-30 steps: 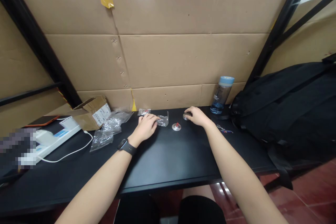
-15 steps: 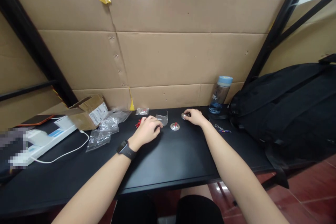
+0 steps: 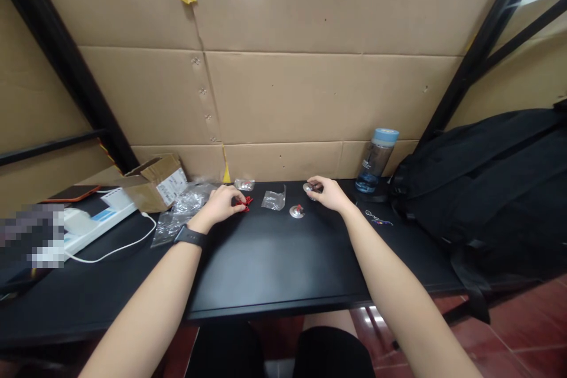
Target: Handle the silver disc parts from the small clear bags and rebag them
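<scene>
Pinching disc (image 3: 307, 188) in right hand (image 3: 330, 194).
Touching red hooks (image 3: 245, 205), apparently, with left hand (image 3: 222, 203); unable to confirm any grip.

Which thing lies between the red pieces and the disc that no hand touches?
A clear plastic wrapper lies between the red pieces and that disc, in the head view.

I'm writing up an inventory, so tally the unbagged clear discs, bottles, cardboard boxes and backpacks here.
Unbagged clear discs: 2, one of them at the fingers of the right hand
Bottles: 1
Cardboard boxes: 1
Backpacks: 1
Total: 5
</scene>
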{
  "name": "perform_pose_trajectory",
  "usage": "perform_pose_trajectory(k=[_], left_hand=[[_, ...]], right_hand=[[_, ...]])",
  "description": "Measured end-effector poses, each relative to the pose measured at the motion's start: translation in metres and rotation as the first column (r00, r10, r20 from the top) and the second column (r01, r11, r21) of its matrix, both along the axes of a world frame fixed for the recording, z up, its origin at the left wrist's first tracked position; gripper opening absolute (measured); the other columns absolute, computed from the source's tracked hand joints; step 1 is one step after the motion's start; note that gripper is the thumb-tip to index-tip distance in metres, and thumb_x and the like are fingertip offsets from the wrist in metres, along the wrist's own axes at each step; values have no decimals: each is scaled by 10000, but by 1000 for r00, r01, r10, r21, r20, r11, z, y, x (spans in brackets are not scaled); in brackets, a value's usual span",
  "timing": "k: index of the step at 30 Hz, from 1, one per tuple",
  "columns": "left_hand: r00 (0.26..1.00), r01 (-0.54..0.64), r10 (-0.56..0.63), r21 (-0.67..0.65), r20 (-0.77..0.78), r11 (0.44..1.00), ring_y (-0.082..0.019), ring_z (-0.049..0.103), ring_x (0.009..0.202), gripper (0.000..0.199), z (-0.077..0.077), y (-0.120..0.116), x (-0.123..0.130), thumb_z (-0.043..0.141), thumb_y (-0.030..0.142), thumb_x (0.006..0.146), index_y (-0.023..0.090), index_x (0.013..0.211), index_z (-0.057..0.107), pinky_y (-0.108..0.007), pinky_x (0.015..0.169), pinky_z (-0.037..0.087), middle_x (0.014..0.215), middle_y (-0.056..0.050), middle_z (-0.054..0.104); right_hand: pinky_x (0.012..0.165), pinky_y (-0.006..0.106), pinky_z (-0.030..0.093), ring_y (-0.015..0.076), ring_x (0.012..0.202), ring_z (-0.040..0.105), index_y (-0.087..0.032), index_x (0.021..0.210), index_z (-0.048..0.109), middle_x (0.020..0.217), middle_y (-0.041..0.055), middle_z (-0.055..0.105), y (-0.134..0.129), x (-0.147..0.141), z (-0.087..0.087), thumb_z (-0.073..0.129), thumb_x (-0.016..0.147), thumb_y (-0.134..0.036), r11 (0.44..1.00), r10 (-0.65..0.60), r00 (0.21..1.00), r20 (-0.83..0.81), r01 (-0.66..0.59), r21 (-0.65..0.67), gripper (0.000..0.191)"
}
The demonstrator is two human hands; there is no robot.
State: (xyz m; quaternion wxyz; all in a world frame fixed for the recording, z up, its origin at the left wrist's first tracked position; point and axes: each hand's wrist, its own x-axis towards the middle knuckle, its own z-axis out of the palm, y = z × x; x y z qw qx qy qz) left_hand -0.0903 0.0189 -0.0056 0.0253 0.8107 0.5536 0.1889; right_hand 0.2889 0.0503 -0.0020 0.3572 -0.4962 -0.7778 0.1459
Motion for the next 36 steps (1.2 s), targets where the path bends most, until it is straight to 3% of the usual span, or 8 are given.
perform_pose_trajectory(k=[5, 11, 16, 20, 24, 36], left_hand=[[997, 6, -10, -41, -81, 999, -303, 598, 1067, 127, -2, 0, 4, 770, 368, 747, 335, 864, 804, -413, 919, 427, 1016, -41, 730], [996, 45, -44, 9, -72, 999, -299, 561, 1068, 123, -4, -4, 14, 663, 325, 843, 259, 774, 742, -430, 925, 405, 998, -61, 724], [962, 119, -148, 134, 231, 984, -222, 632, 930, 195, 7, -17, 37, 530, 359, 960, 235, 905, 671, -356, 879, 447, 930, -31, 733], [872, 175, -251, 211, 419, 962, -196, 684, 861, 157, 10, -31, 64, 675, 382, 885, 228, 882, 704, -306, 836, 488, 919, -20, 757], [829, 123, -230, 234, 510, 964, -208, 712, 888, 140, 6, -38, 82, 704, 336, 868, 232, 954, 742, -330, 866, 506, 944, -35, 776], [888, -10, -106, 250, 447, 968, -235, 660, 1018, 123, 11, -47, 87, 645, 277, 882, 248, 920, 759, -385, 913, 438, 974, -39, 759]], right_hand=[[882, 297, 532, 178, 920, 707, -187, 1076, 702, 1051, 63, 759, -7, -6, 6, 738, 770, -232, 1000, 23, 999, -23, -23, 20, 312], [856, 323, 538, 190, 889, 702, -209, 1046, 710, 1015, 49, 759, -7, -9, 7, 751, 753, -269, 994, 64, 992, -112, -54, 92, 303], [714, 292, 534, 202, 893, 714, -210, 1075, 680, 1085, 79, 743, -20, -34, 9, 770, 742, -325, 986, 157, 933, -323, -127, 113, 364], [741, 291, 530, 203, 945, 718, -221, 1121, 658, 1136, 79, 728, -41, -66, 11, 772, 756, -306, 961, 277, 876, -396, -247, 126, 392], [764, 297, 525, 208, 984, 712, -227, 1141, 651, 1147, 73, 727, -58, -87, 10, 783, 753, -310, 936, 353, 844, -404, -317, 155, 417], [797, 314, 534, 220, 1037, 704, -234, 1172, 659, 1147, 69, 739, -65, -96, 5, 781, 774, -320, 923, 384, 828, -410, -352, 155, 425]])
